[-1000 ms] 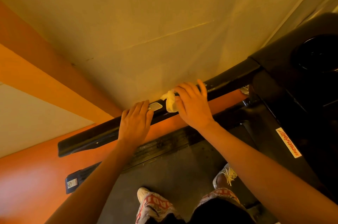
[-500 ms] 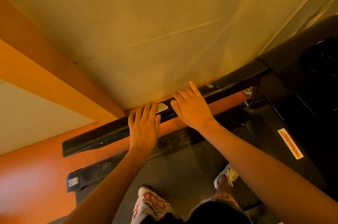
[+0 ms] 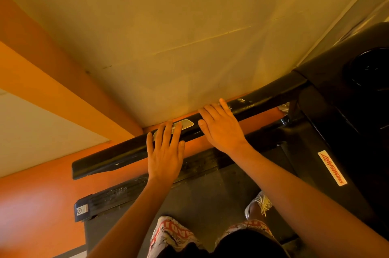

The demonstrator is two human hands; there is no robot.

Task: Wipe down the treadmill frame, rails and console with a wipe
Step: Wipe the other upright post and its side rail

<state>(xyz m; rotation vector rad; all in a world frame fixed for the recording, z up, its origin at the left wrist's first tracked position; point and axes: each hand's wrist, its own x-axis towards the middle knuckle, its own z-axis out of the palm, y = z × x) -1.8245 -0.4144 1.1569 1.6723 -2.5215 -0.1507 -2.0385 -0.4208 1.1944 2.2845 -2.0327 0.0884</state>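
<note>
You are in a gym or home exercise room: a black treadmill handrail, its console with cup holder, the belt deck, and orange-painted walls.

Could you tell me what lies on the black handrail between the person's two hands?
In the head view, the silver oval sensor plate lies on the long black treadmill handrail between the left hand and the right hand; the left fingers partly cover it.
</note>
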